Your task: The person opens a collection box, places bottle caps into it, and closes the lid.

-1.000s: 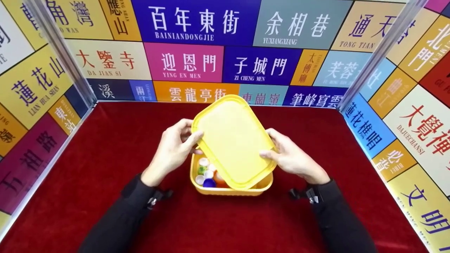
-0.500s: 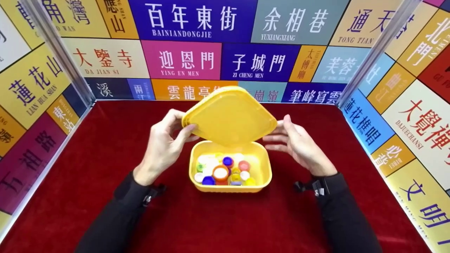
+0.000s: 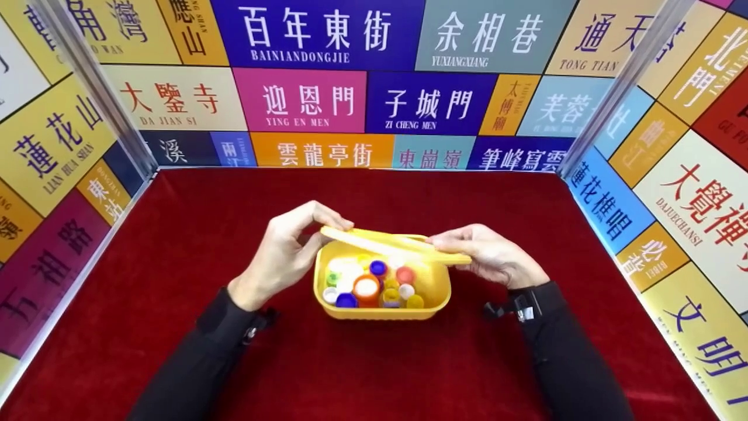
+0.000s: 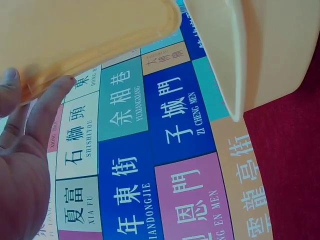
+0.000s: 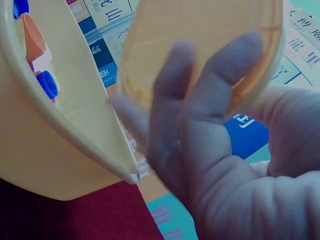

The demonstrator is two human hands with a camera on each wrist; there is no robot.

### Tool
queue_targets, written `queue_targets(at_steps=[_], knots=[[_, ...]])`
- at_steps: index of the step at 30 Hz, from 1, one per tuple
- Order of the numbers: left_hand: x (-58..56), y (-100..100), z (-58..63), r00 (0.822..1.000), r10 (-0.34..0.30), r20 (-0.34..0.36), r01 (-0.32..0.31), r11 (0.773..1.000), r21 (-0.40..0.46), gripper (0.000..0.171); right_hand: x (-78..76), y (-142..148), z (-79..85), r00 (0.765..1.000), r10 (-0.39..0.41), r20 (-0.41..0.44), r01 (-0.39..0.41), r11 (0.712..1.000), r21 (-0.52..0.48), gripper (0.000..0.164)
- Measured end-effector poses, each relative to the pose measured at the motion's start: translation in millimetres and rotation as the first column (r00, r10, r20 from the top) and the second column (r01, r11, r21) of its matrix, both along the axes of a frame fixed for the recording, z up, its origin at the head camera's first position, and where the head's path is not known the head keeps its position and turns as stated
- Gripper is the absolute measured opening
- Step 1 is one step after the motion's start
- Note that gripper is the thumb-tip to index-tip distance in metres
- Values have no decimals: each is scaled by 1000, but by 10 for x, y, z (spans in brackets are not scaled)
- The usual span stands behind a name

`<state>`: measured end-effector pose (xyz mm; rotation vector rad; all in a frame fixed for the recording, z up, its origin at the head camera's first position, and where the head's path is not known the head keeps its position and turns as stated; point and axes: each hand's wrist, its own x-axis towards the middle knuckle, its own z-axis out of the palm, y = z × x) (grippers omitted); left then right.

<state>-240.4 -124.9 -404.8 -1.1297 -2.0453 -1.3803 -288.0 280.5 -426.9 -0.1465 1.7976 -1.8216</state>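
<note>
A yellow plastic lid [image 3: 390,243] is held nearly edge-on above the back of a yellow box [image 3: 383,314]. My left hand [image 3: 286,251] pinches its left end between thumb and fingers. At its right end, my right hand [image 3: 488,254] grips the edge, thumb on top and fingers beneath, as the right wrist view shows of the fingers [image 5: 207,107]. Inside the box lie colourful bottle caps, among them a blue cap [image 3: 347,300], an orange one with a white top [image 3: 367,286] and a pink one [image 3: 405,275]. The lid overlaps the box's back rim in the head view.
The box stands on a table covered in dark red cloth [image 3: 374,368]. Behind it rises a back panel [image 3: 310,99] printed with coloured place-name signs. Similar side panels meet it at metal corner posts [image 3: 120,105].
The lid has been lifted off the box's front, tipped back and lowered to nearly edge-on. My right hand let go with spread fingers half a second ago and now grips the right end again.
</note>
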Motion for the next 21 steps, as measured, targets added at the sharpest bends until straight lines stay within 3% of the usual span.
queue_targets(at_steps=[6, 9, 11, 13, 14, 16, 18, 21], knots=[[-4, 15, -16, 1000, 11, 18, -11, 1000, 10, 13, 2, -7, -12, 1000, 18, 10, -17, 998, -65, 42], [-8, 18, -6, 997, 37, 70, -37, 999, 2, 19, 2, 6, -7, 1000, -24, 10, 24, 993, -113, 41], [-9, 14, 8, 987, 89, 133, -87, 996, -20, 27, 2, 14, 2, 997, -70, -11, 68, 990, -122, 43], [-8, 6, 22, 962, 170, 216, -164, 985, -45, 34, 5, 13, 14, 992, -118, -40, 112, 987, -119, 46], [-7, 1, 26, 940, 209, 270, -201, 978, -55, 36, 9, 7, 21, 988, -143, -59, 135, 985, -111, 48], [0, -7, 37, 876, 256, 409, -258, 965, -50, 36, 20, -9, 36, 978, -184, -98, 176, 981, -87, 51], [7, -17, 45, 793, 252, 555, -289, 957, -22, 34, 36, -34, 52, 966, -221, -135, 214, 975, -65, 52], [19, -29, 54, 668, 181, 722, -284, 958, 23, 39, 66, -78, 74, 939, -284, -192, 281, 959, -41, 53]])
